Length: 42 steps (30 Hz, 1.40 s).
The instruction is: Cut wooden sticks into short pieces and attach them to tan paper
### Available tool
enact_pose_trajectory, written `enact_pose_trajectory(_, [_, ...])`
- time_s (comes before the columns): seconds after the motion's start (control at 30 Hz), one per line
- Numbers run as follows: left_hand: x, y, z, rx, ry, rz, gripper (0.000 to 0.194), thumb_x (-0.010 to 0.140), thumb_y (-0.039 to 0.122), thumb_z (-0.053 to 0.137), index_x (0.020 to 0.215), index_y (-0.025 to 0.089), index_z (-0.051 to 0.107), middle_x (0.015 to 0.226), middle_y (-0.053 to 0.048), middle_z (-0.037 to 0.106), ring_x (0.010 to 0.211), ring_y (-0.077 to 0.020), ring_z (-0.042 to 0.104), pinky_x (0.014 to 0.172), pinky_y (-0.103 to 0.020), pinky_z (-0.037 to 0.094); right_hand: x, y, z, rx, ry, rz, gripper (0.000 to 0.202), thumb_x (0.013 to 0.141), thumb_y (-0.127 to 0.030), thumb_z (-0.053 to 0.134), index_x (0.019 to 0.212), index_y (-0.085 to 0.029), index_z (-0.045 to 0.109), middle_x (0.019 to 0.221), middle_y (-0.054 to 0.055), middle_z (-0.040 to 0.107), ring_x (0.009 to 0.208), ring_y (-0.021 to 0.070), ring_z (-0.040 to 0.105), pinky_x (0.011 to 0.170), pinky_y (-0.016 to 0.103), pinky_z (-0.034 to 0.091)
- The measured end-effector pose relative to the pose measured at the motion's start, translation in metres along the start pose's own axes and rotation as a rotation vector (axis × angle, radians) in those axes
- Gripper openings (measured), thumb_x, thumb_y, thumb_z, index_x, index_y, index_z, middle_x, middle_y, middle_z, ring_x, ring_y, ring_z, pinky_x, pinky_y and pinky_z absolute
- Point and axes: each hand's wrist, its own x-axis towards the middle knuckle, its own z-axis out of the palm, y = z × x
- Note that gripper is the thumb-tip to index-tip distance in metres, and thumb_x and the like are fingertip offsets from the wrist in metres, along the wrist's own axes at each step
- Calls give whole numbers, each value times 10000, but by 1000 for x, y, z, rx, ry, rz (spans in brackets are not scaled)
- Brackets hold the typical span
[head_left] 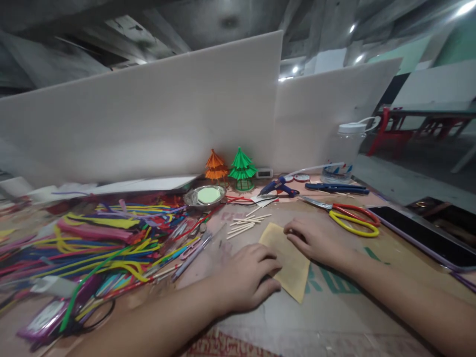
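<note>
A tan paper sheet (292, 272), four-sided and pointed at its near end, lies flat on the cardboard-covered table. My left hand (250, 277) rests at the sheet's left edge, thumb and bent fingers slightly apart, nothing visible in them. Across from it, my right hand (310, 240) touches the upper right edge, its fingers curved with a gap above the thumb. Beyond the sheet lies a loose group of thin wooden sticks (245, 225). The undersides of both hands are hidden.
Coloured pipe cleaners (111, 238) heap up at left. Further back stand a metal bowl (191, 198), orange (215, 166) and green (242, 171) tree-like models, and a blue glue gun (277, 186). Scissors (351, 220), a phone (424, 238) and a bottle (340, 148) are at right.
</note>
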Motion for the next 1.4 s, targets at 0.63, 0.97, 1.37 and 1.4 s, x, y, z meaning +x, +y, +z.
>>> enact_pose_trajectory(0.63, [6,1,6,27,43,5,204,963,290,588,1121,191,672,1152,-95,679,1106,-249,621,998,-389,503,-4,1,-6,-116,0,14,243,973,-334,497,1039,-227,705,995,68,747,896,220,675,774,329,477])
enact_pose_trajectory(0.97, [6,1,6,-18,52,-16,202,983,263,544,1119,188,673,1154,-93,677,1109,-249,612,990,-397,497,-4,4,-3,-72,-3,16,236,975,-323,496,1049,-214,692,1015,81,741,927,229,673,788,333,479])
enact_pose_trajectory(1.37, [5,1,6,-16,52,-24,206,980,235,530,1135,186,657,1216,-101,656,1174,-239,593,1058,-390,478,1,-14,-14,-81,-37,49,208,940,-257,540,1022,-192,720,998,83,766,920,232,685,802,335,476])
enact_pose_trajectory(1.4, [5,1,6,-15,50,-25,200,976,232,538,1130,182,654,1232,-104,653,1185,-242,591,1067,-393,474,0,-13,-14,-72,-40,49,213,941,-248,532,1026,-186,718,1007,85,765,921,229,688,807,333,479])
